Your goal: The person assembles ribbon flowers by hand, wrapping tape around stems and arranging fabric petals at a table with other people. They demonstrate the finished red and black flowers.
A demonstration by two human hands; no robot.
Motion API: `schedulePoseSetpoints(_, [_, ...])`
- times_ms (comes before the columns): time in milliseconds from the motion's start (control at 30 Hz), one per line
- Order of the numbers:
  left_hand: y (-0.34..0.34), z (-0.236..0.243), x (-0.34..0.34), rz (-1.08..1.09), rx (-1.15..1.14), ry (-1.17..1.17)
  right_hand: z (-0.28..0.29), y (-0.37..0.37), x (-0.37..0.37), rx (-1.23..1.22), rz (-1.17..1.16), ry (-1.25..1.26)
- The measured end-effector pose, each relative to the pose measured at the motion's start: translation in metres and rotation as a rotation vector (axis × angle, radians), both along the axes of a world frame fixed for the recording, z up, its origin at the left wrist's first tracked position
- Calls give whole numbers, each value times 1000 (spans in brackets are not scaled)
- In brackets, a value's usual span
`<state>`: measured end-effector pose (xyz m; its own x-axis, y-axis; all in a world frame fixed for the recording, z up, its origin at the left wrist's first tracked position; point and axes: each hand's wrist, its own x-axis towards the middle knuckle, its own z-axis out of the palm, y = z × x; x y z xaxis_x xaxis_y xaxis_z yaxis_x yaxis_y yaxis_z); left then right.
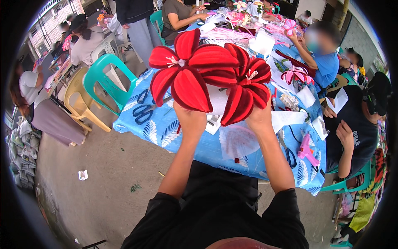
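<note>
Above the near edge of the table I hold up two large red artificial lilies with fuzzy, dark-edged petals. The left lily faces up, with pale stamens at its centre. Beside it, the right lily tilts toward the right. White wrapping shows between the blooms. My left hand is closed under the left lily, its fingers partly covered by petals. From the right side, my right hand grips under the other lily; most of its fingers are hidden behind the petals.
Dark-handled scissors lie left on the blue leaf-patterned tablecloth. More scissors and a pink glue gun lie right. Pink flowers and white paper cover the far table. People sit along the right; a teal chair stands left.
</note>
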<state>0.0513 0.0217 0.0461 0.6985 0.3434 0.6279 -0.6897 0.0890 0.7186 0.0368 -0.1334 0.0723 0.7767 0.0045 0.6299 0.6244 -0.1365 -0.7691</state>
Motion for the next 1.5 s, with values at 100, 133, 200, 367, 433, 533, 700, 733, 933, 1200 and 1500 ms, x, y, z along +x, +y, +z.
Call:
schedulePoseSetpoints(100, [3, -10, 4, 98, 66, 15, 2, 0, 0, -39, 2, -25])
schedulePoseSetpoints(133, [4, -14, 6, 149, 93, 16, 3, 1, -1, -45, 0, -31])
schedulePoseSetpoints(200, [2, -13, 4, 117, 73, 31, 5, 0, -2, -35, -3, -76])
schedulePoseSetpoints(367, [-3, -17, 8, 177, 68, -11, 12, 1, -3, -11, 33, -84])
schedulePoseSetpoints(433, [0, -19, 11, 74, 74, 7, 12, -2, 0, -42, 32, -66])
schedulePoseSetpoints(533, [-1, -27, 13, 88, 77, -5, 12, -2, 1, -20, 49, -103])
schedulePoseSetpoints(700, [-6, -18, 10, -24, -131, 75, 9, 1, 3, 18, 74, -13])
schedulePoseSetpoints(733, [-7, -18, 10, -48, -160, 77, 10, 2, 2, 54, 82, -1])
schedulePoseSetpoints(933, [-14, -12, 6, -271, -388, 33, -1, 9, 9, 308, 179, 28])
schedulePoseSetpoints(1200, [-16, -15, 13, -383, -411, 21, 8, 19, -1, 377, 130, -17])
schedulePoseSetpoints(1500, [-1, -7, 25, -147, -102, 18, 23, -27, 8, 104, -100, -213])
